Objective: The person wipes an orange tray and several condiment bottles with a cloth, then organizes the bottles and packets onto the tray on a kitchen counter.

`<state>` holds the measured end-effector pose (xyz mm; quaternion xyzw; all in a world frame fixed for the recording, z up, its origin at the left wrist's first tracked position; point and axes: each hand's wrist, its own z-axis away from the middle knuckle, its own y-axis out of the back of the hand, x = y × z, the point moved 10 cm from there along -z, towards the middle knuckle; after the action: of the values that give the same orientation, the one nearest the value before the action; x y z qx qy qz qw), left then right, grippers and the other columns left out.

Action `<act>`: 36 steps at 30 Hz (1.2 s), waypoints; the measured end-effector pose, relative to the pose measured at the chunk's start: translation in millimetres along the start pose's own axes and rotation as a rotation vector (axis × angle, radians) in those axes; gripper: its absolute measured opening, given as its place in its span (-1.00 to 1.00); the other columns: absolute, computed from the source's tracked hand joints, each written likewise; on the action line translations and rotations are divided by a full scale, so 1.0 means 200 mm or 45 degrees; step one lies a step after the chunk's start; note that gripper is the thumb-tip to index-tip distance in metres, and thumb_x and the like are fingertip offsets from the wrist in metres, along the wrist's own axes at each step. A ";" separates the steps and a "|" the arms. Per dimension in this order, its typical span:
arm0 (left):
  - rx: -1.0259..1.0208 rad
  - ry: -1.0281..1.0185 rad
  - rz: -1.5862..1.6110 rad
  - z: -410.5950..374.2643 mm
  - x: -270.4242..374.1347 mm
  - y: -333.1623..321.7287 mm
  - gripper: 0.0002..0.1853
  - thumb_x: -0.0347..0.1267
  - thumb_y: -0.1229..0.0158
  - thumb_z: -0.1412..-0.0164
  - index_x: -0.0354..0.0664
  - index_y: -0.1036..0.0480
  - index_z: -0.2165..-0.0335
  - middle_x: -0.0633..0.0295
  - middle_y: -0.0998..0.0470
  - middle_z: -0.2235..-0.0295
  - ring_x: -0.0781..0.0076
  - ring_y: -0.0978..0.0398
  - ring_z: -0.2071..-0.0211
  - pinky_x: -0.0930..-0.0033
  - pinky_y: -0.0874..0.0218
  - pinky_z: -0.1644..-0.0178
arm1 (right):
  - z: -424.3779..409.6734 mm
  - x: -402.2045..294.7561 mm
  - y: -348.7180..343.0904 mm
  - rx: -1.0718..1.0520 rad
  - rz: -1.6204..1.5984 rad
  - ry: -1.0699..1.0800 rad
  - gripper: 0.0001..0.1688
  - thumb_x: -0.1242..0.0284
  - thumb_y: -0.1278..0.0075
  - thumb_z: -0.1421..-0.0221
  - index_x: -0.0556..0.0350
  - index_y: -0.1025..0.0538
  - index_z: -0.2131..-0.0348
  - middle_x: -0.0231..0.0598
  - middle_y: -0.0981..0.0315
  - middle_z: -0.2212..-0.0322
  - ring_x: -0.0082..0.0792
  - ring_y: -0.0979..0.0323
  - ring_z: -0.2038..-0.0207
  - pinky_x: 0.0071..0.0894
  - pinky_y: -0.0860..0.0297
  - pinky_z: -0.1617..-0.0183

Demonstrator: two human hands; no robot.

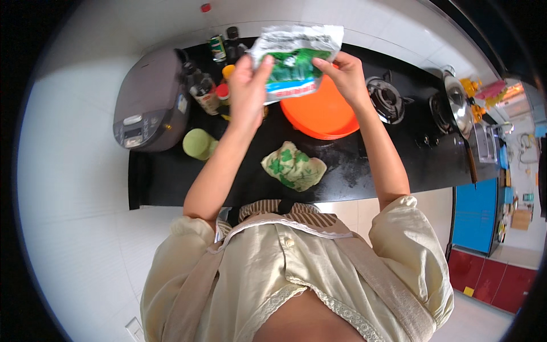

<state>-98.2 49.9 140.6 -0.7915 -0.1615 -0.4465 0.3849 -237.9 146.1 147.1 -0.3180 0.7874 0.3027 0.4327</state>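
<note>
Both my hands hold up a white plastic packet [295, 70] with a green and blue printed front that bears writing. My left hand [250, 85] grips its left edge, thumb on the front. On the opposite side, my right hand [344, 79] pinches the right edge between thumb and fingers. Below and partly behind the packet sits an orange basin [322, 113] on the black countertop [239, 175]. A crumpled cloth [295, 166] with green leaf prints lies nearer to me. What is inside the basin cannot be made out.
A grey-brown rice cooker [149, 98] stands at the left, with a light green cup [198, 144] beside it. Several bottles, among them a dark sauce bottle [203, 92], crowd behind my left hand. At right are a gas burner [386, 98] and a wok [457, 102] with its handle jutting towards me.
</note>
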 end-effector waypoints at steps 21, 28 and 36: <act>0.283 0.013 -1.075 -0.45 -1.27 -0.05 -0.56 -0.45 -0.14 0.16 -0.38 -0.18 0.27 0.09 -0.33 0.34 0.36 -0.32 0.32 0.40 -0.17 0.24 | -0.15 1.38 0.61 0.304 0.272 -0.402 -0.72 0.40 -0.06 0.18 0.28 -0.40 0.47 -0.31 -0.36 0.63 -0.57 -0.26 0.58 -0.55 -0.22 0.50; 0.214 0.320 -1.302 -0.25 -1.41 0.02 -0.37 -0.37 -0.24 0.31 -0.31 -0.11 0.23 0.01 -0.22 0.27 0.10 -0.20 0.20 0.25 -0.08 0.15 | -0.09 1.53 0.57 0.246 0.221 -0.534 -0.58 0.33 -0.08 0.22 0.29 -0.32 0.41 -0.20 -0.36 0.57 -0.43 -0.33 0.51 -0.49 -0.26 0.45; 0.084 -0.048 -1.110 -0.11 -1.01 -0.14 -0.53 -0.41 -0.19 0.24 -0.33 -0.19 0.31 0.07 -0.27 0.35 0.17 -0.24 0.27 0.30 -0.08 0.19 | 0.01 1.02 0.56 0.529 0.550 -0.208 -0.23 0.30 -0.08 0.23 0.42 -0.10 0.13 0.04 -0.18 0.23 -0.21 -0.22 0.19 -0.34 -0.17 0.13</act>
<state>-239.3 69.7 -7.7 -0.6446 -0.5015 -0.5474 0.1824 -408.8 169.0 -9.1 -0.0227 0.8443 0.2448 0.4761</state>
